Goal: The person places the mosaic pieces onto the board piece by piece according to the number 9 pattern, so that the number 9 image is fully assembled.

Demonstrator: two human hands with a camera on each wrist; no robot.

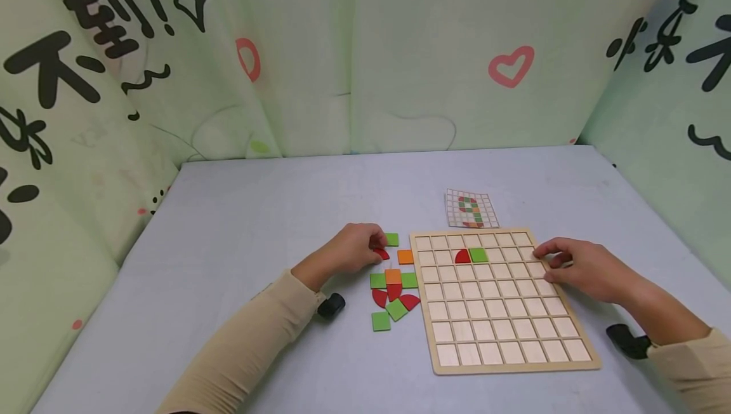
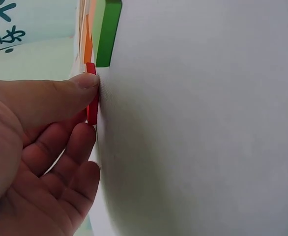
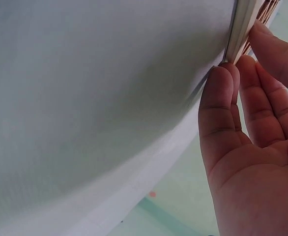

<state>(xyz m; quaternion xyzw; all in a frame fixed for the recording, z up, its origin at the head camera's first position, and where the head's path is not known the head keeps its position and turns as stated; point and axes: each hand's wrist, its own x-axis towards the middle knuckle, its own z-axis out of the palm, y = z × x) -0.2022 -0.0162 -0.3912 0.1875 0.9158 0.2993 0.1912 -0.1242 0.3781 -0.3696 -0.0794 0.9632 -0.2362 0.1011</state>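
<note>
My left hand (image 1: pixel 355 247) pinches a red quarter-circle tile (image 2: pixel 92 112) on the table, left of the wooden grid board (image 1: pixel 469 331). Beside those fingertips lies a green square tile (image 1: pixel 392 239). On the board's upper part, a red quarter-circle tile (image 1: pixel 462 256) sits right next to a green square tile (image 1: pixel 478 254). My right hand (image 1: pixel 591 269) holds the board's right edge, its thumb on the rim and its fingers at the outer side. In the right wrist view, the board's edge (image 3: pixel 241 29) shows between thumb and fingers.
Loose tiles lie left of the board: orange squares (image 1: pixel 405 257), several green squares (image 1: pixel 381 321) and several red quarter-circles (image 1: pixel 379 298), some touching each other. Behind the board's far edge lies a card (image 1: pixel 454 211) printed with a coloured grid pattern. A printed curtain (image 1: pixel 422 52) surrounds the white table (image 1: pixel 297 198).
</note>
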